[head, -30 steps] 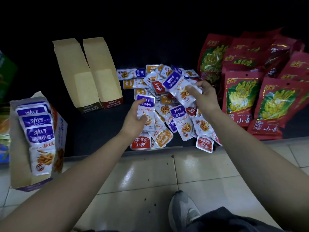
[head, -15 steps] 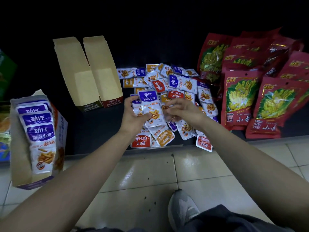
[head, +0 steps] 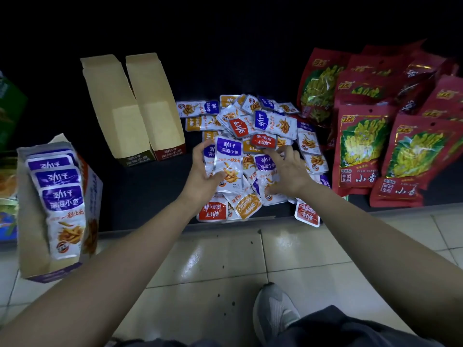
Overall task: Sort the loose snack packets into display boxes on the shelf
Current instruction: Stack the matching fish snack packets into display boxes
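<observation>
A heap of small snack packets (head: 250, 126) with purple, red and orange labels lies on the dark bottom shelf (head: 140, 194). My left hand (head: 203, 171) grips a stack of purple-label packets (head: 229, 169), thumb on the front. My right hand (head: 288, 171) lies over the heap just to the right, fingers spread on a purple packet (head: 264, 164). A purple display box (head: 37, 249) holding several purple packets stands at the left on the floor. Two cardboard display boxes (head: 140, 116), with nothing in them, lie side by side on the shelf behind my left hand.
Large red snack bags (head: 360, 146) are stacked on the shelf at the right. Green and other packages (head: 10, 113) sit at the far left edge. The tiled floor (head: 225, 259) runs along the shelf front, with my grey shoe (head: 273, 309) on it.
My right hand let go of the purple packet it had lifted, which joined the stack in my left hand, and came down onto the heap with fingers spread.
</observation>
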